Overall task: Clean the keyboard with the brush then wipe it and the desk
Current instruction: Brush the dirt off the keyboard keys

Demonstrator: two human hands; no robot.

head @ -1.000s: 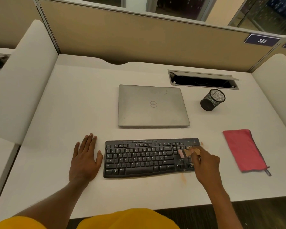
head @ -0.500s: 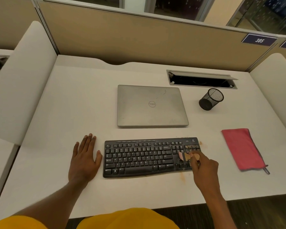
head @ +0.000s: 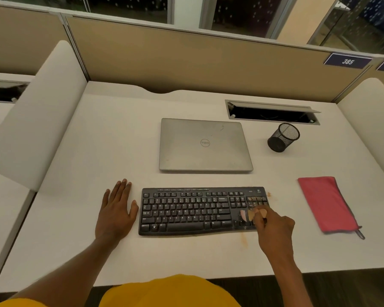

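Right hand (head: pixel 275 229): over the right end of the keyboard (head: pixel 186 210), fingers curled round the brush (head: pixel 251 214). Grips it firmly, knuckles up.

Brush: pale tan and pink head pointing left from the hand, set on the keys between the arrow block and the number pad. Touching the keys, as far as can be judged.

Keyboard: black, flat on the desk (head: pixel 98 140), near the front edge and in front of the closed laptop (head: pixel 205 145). Orange-brown dust (head: pixel 256 198) across the top row of the number pad.

Left hand (head: pixel 115 211): palm down on the desk, just left of the keyboard, fingers straight and together, holding nothing. Thumb close to the keyboard's left edge; contact not determinable.

Cloth (head: pixel 326 204): red, folded, flat on the desk well right of the keyboard, apart from both hands.

Stain (head: pixel 244 240): orange smear on the desk just in front of the keyboard, below the right hand. Small crumb (head: pixel 269 194) beside the keyboard's far right corner.

Containers:
- Mesh cup (head: pixel 283 140): black, right of the laptop, mouth facing the camera. Interior dark; contents not made out.
- Cable hatch (head: pixel 272 113): recessed in the desk behind the cup, lid raised. Interior dark; contents not made out.

Hidden or unclear:
- Brush handle buried in the right hand; head blurred.
- Lower right keys of the number pad covered by the right hand.
- Yellow garment (head: pixel 169 293) cut off at the bottom edge.
- Plate (head: pixel 347 61) on the partition reads 385; a second plate beside it cut off at the right edge.
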